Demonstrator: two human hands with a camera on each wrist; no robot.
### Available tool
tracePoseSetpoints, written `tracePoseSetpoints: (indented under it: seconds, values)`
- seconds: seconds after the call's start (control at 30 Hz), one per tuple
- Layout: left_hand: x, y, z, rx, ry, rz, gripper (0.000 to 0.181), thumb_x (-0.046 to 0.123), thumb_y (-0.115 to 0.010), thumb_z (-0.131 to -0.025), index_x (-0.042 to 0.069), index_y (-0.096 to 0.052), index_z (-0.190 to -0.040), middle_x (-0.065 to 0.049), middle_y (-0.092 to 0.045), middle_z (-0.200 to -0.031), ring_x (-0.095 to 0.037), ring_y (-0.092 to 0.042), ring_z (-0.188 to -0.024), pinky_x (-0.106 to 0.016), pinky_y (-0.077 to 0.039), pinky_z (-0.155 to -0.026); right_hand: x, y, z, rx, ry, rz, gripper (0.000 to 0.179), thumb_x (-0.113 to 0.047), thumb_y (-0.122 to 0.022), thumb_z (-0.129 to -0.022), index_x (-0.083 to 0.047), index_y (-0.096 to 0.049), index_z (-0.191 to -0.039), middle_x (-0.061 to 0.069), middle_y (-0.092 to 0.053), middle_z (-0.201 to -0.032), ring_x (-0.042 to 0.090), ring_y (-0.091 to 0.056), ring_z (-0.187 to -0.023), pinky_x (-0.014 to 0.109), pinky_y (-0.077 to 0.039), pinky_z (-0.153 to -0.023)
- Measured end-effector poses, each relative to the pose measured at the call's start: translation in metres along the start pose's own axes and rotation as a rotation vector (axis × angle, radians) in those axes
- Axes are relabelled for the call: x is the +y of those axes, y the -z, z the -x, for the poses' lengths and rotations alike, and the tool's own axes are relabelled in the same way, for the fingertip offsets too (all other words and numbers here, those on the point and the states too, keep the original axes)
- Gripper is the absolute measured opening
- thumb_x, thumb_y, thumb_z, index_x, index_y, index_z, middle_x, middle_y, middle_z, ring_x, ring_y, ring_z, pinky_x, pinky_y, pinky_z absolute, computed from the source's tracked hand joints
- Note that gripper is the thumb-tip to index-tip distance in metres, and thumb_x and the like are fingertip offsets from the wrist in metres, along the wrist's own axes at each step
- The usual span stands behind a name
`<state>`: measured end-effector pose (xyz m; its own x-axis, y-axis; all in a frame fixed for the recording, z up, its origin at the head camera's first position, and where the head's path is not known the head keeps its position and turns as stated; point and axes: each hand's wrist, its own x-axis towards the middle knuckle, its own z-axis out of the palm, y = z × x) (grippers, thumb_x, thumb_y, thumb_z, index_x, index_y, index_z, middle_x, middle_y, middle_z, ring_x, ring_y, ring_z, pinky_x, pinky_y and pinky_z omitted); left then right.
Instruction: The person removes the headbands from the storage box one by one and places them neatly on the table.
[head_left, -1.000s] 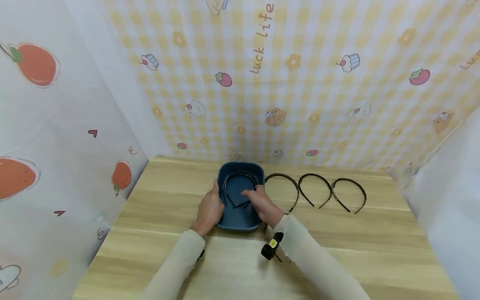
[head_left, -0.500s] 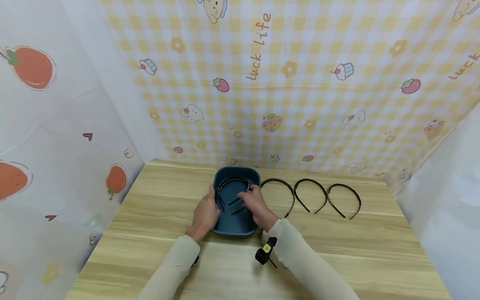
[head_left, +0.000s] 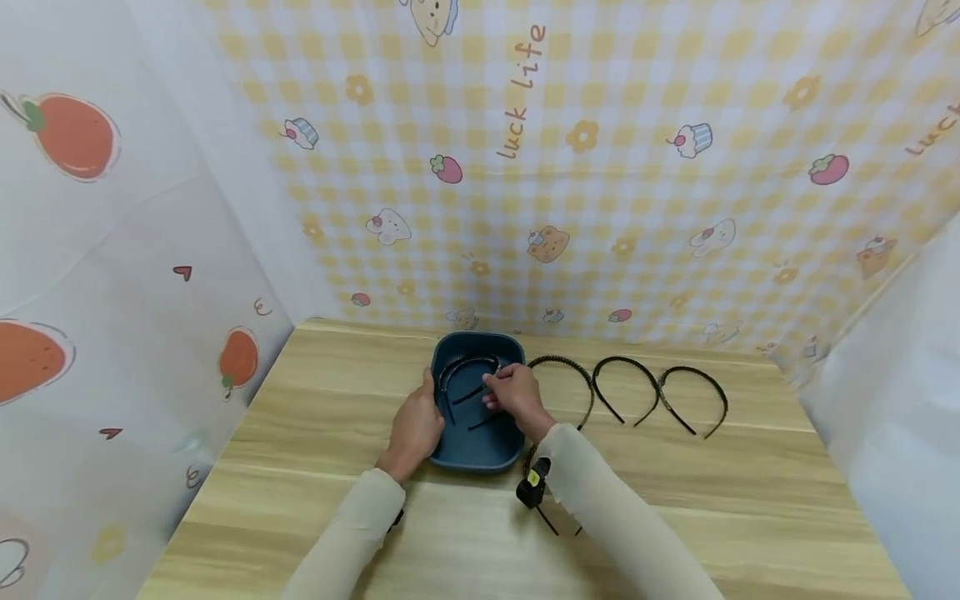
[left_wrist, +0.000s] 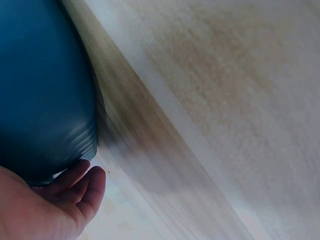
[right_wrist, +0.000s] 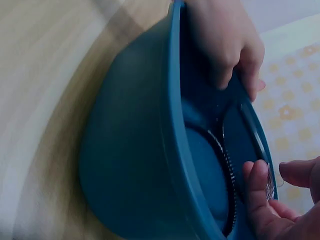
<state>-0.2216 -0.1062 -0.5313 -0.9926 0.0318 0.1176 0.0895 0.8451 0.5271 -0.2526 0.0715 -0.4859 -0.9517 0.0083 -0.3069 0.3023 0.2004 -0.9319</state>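
Observation:
A dark blue bin (head_left: 474,463) stands on the table. My left hand (head_left: 414,427) grips its left side, with the fingers (left_wrist: 92,192) bent against the outer wall. Inside the bin are black headbands (head_left: 472,358), their arches toward the back and overlapping. Above the bin's right half, my right hand (head_left: 519,397) pinches one beaded headband (right_wrist: 270,185) between thumb and fingers. A toothed headband (right_wrist: 229,165) lies lower in the bin, apart from those fingers. My right hand hides part of the held headband in the head view.
To the bin's right, a row of headbands lies on the wood table: a ridged one (head_left: 591,393), a black one (head_left: 626,360) and another (head_left: 722,390). One more headband (head_left: 547,521) shows partly beneath my right wrist. A patterned wall (head_left: 600,208) rises behind the table.
My right hand's fingers have closed in on the headband, and the headband has turned and tilted in the bin, its ends shifting. My left hand keeps its hold on the bin.

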Motion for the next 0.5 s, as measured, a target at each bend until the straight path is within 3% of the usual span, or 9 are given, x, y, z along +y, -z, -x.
tracePoseSetpoints:
  seconds: [0.1, 0.33, 0.5]
  values:
    - [0.0008, -0.0021, -0.0004, 0.001, 0.004, 0.003, 0.064, -0.001, -0.050, -0.092, -0.007, -0.029, -0.152, -0.021, -0.067, -0.102, -0.030, -0.065, -0.081, -0.041, -0.051, -0.065, 0.0013, 0.0024, -0.0031, 0.028, -0.003, -0.039, 0.022, -0.008, -0.066, -0.094, 0.006, -0.058, -0.109, 0.021, -0.072, -0.087, 0.009, -0.066, -0.054, 0.029, -0.058, -0.061]
    - [0.0008, -0.0026, 0.0003, 0.005, 0.007, 0.012, 0.063, -0.001, -0.049, -0.093, -0.006, -0.029, -0.153, -0.023, -0.067, -0.112, -0.030, -0.064, -0.084, -0.040, -0.050, -0.064, 0.0002, 0.0038, -0.0047, 0.029, -0.014, -0.054, 0.042, 0.001, -0.066, -0.091, 0.005, -0.051, -0.129, 0.021, -0.073, -0.085, 0.011, -0.067, -0.053, 0.031, -0.059, -0.063]
    - [-0.0013, -0.0005, -0.0001, 0.003, 0.017, 0.006, 0.063, -0.001, -0.047, -0.093, -0.005, -0.028, -0.153, -0.023, -0.066, -0.112, -0.030, -0.064, -0.085, -0.041, -0.051, -0.065, -0.0059, 0.0043, -0.0014, 0.031, 0.001, -0.009, 0.043, 0.002, -0.066, -0.090, 0.004, -0.053, -0.130, 0.019, -0.073, -0.082, 0.012, -0.067, -0.054, 0.038, -0.060, -0.070]
